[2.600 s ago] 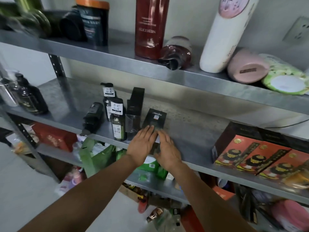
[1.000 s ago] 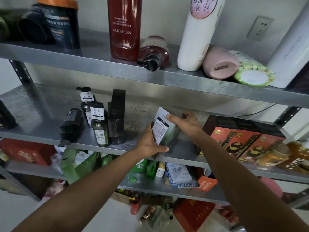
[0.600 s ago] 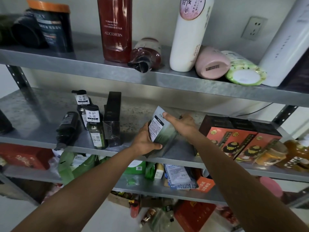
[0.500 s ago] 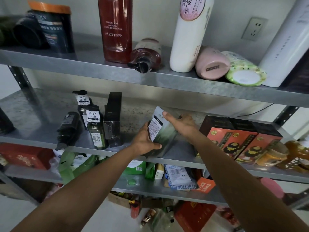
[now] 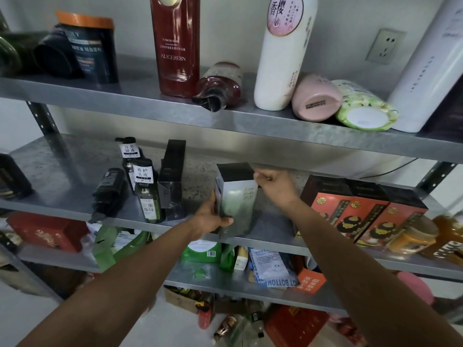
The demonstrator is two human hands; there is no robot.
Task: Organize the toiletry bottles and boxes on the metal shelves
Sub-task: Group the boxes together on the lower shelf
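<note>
Head view: a tall cardboard box (image 5: 236,206), rectangular, with a black top and a smooth face fading from pale grey to green, is held upright at the front of the middle shelf (image 5: 62,176). Whether its base sits fully on the metal cannot be told. The left hand (image 5: 213,219) is wrapped round the box's lower left edge, with the thumb laid across the front. The upper right corner is pinched by the curled fingers of the right hand (image 5: 273,186).

The shelf is of dull, speckled grey sheet metal. To the left of the box, with a gap between, a slim glossy black carton (image 5: 171,181) is stood on end. Just beside it are two green pump bottles (image 5: 147,194) with white labels, and a dark bottle (image 5: 107,191) is lying on its side. To the right, close behind the right forearm, a row of red-and-black printed boxes (image 5: 363,209) is packed together, with an amber jar (image 5: 413,236) in front of them.

On the upper shelf (image 5: 275,123), a tall red bottle (image 5: 175,46) and a white bottle (image 5: 283,53) are standing. A small red bottle (image 5: 220,86) and a pink bottle (image 5: 315,101) are lying down.
</note>
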